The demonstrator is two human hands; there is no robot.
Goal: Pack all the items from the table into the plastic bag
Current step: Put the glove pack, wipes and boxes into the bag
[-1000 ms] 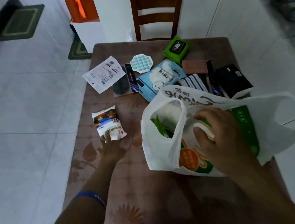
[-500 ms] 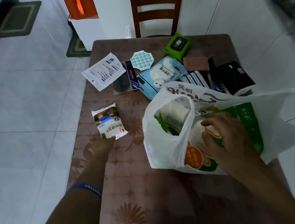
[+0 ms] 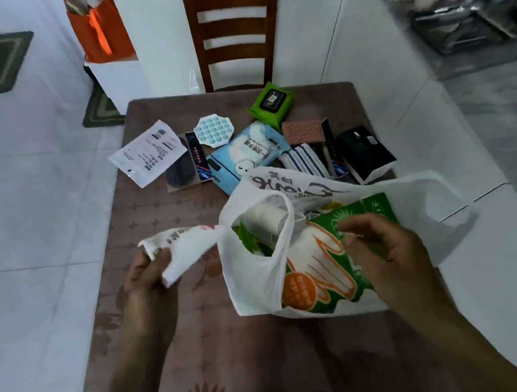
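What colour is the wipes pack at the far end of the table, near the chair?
Bright green with a black label on top; the wipes pack shows clearly in the head view.

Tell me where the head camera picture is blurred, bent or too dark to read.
Head view: motion blur smears the packet in the left hand and the clutter at the upper right edge; wide-angle bending bows the floor tile lines and leans the chair; the near table and forearms lie in dim shadow; the plastic bag under the right hand stays bright and readable.
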